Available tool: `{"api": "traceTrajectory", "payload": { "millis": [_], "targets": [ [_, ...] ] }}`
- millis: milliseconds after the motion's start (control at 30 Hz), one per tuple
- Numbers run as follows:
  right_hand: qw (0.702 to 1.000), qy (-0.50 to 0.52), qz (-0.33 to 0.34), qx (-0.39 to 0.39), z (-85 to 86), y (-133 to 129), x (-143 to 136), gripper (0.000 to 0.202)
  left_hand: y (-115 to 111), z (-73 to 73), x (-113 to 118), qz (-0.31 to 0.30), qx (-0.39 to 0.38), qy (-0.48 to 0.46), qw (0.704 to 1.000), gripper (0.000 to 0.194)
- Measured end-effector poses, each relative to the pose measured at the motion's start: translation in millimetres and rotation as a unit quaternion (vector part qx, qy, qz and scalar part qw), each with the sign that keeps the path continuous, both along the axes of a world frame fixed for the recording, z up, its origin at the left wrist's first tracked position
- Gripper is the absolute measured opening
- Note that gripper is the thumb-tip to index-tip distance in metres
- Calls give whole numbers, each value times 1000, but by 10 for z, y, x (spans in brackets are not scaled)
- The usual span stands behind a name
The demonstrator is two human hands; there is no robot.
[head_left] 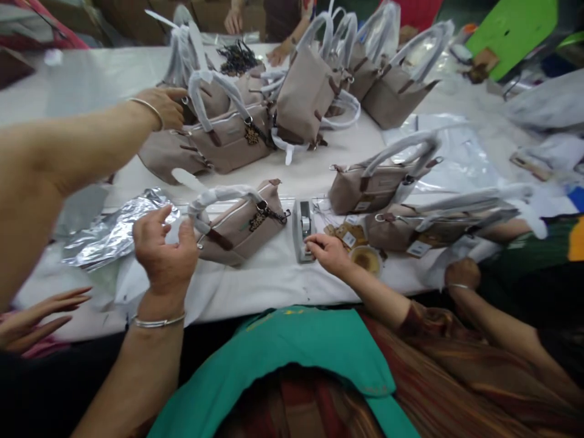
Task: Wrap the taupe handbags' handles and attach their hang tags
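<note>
My left hand (166,252), with a bangle at its wrist, is raised beside a beige handbag (239,228). Its thumb stands apart from its half-curled fingers, and nothing shows in it. The bag has wrapped handles and a dark hanging charm (258,220). To the right, my right hand (329,252) has thumb and fingertips pinched together at the edge of a grey tape dispenser (301,246). Whatever it pinches is too small to make out. Brown tags (349,234) and a round tub (366,260) lie just beyond that hand.
Several more beige handbags (303,91) stand at the back, and others (365,188) at right. A co-worker's arm (91,140) reaches in from the left. Other people's hands (463,274) are at the table edges. Silvery plastic (123,228) lies at left; dark cords (237,58) lie far back.
</note>
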State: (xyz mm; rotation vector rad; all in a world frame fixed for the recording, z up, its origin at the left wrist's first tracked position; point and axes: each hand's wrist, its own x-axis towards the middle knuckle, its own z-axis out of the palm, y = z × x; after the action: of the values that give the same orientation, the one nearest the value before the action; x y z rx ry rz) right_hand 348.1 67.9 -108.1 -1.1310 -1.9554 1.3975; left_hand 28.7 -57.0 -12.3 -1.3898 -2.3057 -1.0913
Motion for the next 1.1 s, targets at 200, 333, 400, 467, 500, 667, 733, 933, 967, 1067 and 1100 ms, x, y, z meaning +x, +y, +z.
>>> {"api": "traceTrajectory", "payload": {
  "millis": [200, 333, 400, 467, 500, 667, 733, 933, 967, 1067, 1100],
  "targets": [
    [961, -187, 180, 95, -494, -718, 405, 24, -109, -202, 27, 9, -54, -2, 999, 47],
    [931, -287, 199, 106, -705, -844, 499, 37, -15, -274, 61, 1, -54, -20, 998, 43],
    [924, -301, 209, 107, -735, -810, 482, 36, 33, -289, 77, -2, -51, -29, 998, 43],
    [916, -306, 233, 113, -727, -774, 446, 33, 65, -300, 84, 6, -39, -31, 999, 43],
    [912, -305, 249, 118, -714, -765, 425, 30, 75, -303, 84, 10, -33, -33, 999, 43],
    [925, -250, 251, 141, -605, -766, 306, 15, 90, -255, 64, 21, -20, -71, 997, 46],
    [950, -180, 204, 154, -494, -691, 215, 16, 95, -213, 65, 20, -18, -81, 996, 46],
    [980, -5, 65, 190, 90, -74, -337, 22, 18, -167, 100, 25, -6, -61, 998, 43],
    [980, 7, 54, 190, 148, 41, -452, 26, -14, -171, 96, 31, -5, -44, 999, 43],
    [983, 15, 36, 182, 158, 296, -792, 52, -125, -192, 48, 54, -10, 21, 998, 43],
    [985, 9, 34, 171, 119, 339, -891, 61, -161, -206, 25, 62, -14, 40, 997, 44]
  ]
}}
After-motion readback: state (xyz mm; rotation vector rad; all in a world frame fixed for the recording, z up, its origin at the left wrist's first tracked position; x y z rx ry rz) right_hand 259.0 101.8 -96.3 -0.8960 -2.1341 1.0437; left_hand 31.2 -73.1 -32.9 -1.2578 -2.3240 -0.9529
